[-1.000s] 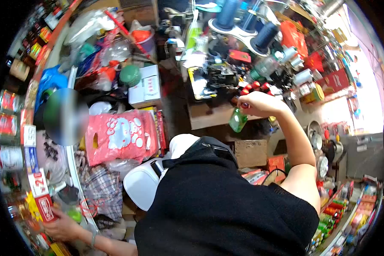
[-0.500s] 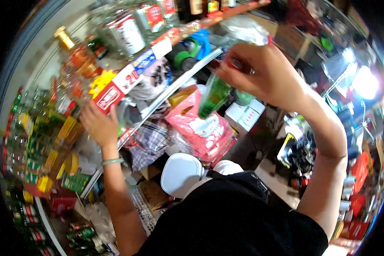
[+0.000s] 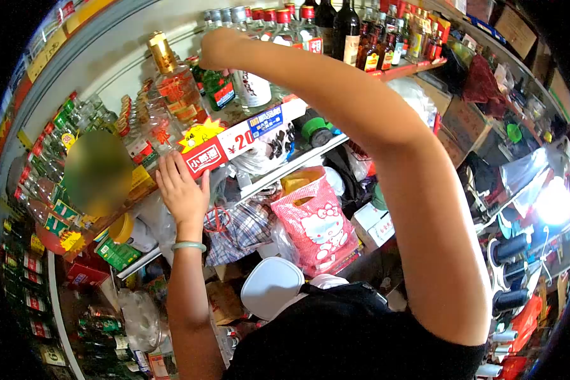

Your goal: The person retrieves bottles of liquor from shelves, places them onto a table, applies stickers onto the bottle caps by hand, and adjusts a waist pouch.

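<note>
My right hand (image 3: 223, 49) reaches over the top shelf, curled at the neck of a green bottle (image 3: 216, 88) with a blue-and-red label. Its fingers are mostly hidden behind the back of the hand. The bottle stands between an orange-tinted bottle with a gold cap (image 3: 180, 92) and a clear bottle with a white label (image 3: 254, 88). My left hand (image 3: 182, 190), with a pale bangle at the wrist, lies with fingers stretched out against the shelf edge, beside the red-and-white price sign (image 3: 204, 158).
Clear bottles with red caps (image 3: 284, 28) and dark bottles (image 3: 346, 31) line the shelf's back right. More bottles (image 3: 50, 164) crowd the left. Below are a pink cat-print bag (image 3: 316, 225), a white lid (image 3: 271, 285) and a white box (image 3: 375, 225). A bright lamp (image 3: 554, 201) shines at right.
My right hand has carried the green bottle from above the pink bag up and left onto the top shelf. The left hand stays at the shelf edge as the view shifts.
</note>
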A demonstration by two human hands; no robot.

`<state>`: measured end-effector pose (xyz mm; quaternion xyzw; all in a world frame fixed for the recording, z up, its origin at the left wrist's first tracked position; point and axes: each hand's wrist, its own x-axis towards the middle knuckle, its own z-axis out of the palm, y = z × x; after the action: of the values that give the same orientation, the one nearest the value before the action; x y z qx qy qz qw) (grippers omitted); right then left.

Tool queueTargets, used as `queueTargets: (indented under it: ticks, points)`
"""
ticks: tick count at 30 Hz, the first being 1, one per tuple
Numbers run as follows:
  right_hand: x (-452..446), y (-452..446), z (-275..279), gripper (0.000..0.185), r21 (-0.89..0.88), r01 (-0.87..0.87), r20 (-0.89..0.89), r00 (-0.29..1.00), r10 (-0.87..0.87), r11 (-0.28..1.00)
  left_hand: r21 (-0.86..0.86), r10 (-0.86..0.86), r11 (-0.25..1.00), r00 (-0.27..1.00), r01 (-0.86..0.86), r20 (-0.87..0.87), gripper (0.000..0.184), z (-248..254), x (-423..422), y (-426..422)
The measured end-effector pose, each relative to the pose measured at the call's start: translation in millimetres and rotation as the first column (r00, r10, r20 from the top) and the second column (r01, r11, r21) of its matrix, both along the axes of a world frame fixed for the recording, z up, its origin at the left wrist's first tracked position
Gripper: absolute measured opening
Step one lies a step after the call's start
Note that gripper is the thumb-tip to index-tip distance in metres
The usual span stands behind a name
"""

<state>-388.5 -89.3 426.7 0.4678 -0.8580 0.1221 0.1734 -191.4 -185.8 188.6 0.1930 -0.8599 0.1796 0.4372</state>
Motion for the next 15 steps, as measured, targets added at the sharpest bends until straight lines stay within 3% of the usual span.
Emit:
queueTargets:
  ticks: [1, 3, 6, 8, 11, 12, 15]
  points:
    - [-3.1, -9.9, 2.4, 0.032, 0.088, 0.025, 0.169, 0.985, -0.039, 0.996, 0.016, -0.008, 1.0, 1.0, 0.008, 0.005, 0.08, -0.2, 0.3, 0.0]
    - [-10.7, -24.2, -0.6, 0.027, 0.095, -0.024, 0.137, 0.99, 0.01, 0.995, 0.035, 0.002, 0.999, 1.0, -0.003, 0.017, 0.079, -1.0, 0.3, -1.3]
    - [-18.7, -52.5, -5.2, 0.026, 0.084, 0.08, 0.047, 0.995, -0.085, 0.993, 0.041, 0.005, 0.999, 1.0, -0.005, -0.003, 0.08, -0.4, -1.6, 2.0]
    - [-33.2, -75.2, -7.5, 0.028, 0.03, 0.104, 0.122, 0.987, -0.107, 0.994, 0.054, 0.017, 0.998, 1.0, -0.017, 0.002, 0.08, -2.7, -3.2, 1.2]
    - [-42.5, -90.7, -6.0, 0.033, 0.041, 0.106, 0.061, 0.992, -0.108, 0.994, 0.052, 0.04, 0.998, 0.999, -0.04, -0.008, 0.079, -1.2, -4.0, 3.0]
    - [-46.4, -100.5, -1.7, 0.037, 0.171, 0.131, 0.096, 0.984, -0.148, 0.977, 0.053, 0.037, 0.998, 0.999, -0.037, -0.005, 0.079, -2.3, -4.1, 2.1]
    - [-67.6, -126.7, -6.6, 0.039, 0.232, 0.118, 0.04, 0.991, -0.131, 0.966, 0.067, 0.054, 0.996, 0.998, -0.053, -0.011, 0.079, -2.2, -5.5, 3.0]
